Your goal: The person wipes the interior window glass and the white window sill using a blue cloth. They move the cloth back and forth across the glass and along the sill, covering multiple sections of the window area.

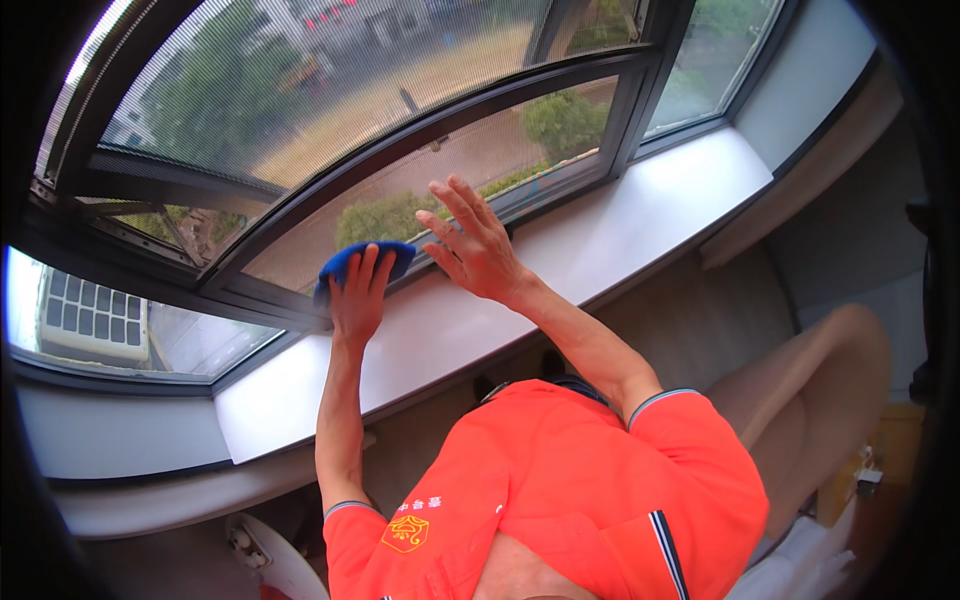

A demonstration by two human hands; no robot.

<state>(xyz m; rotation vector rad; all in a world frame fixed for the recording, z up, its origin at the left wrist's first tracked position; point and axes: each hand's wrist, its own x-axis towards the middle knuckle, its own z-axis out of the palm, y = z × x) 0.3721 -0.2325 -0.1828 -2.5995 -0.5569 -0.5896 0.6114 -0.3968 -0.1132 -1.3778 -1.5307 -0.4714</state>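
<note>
My left hand [360, 301] holds a folded blue cloth [371, 261] under its spread fingers. The cloth lies over the lower left part of the dark window frame [289, 296], by the lower pane [442, 176]. Whether it presses on glass, screen or frame cannot be told. To the right, my right hand [476, 244] is raised with its fingers apart and nothing in it. It appears in front of the lower pane's bottom rail, above the white windowsill [450, 319]; contact with the window is not clear.
A mesh screen [360, 90] covers the upper window section. Outside the left pane stands an air-conditioner unit [94, 311]. A beige curtain [810, 405] hangs at the right. A white object [281, 559] stands low at the left, and a wooden piece of furniture [892, 442] at the right.
</note>
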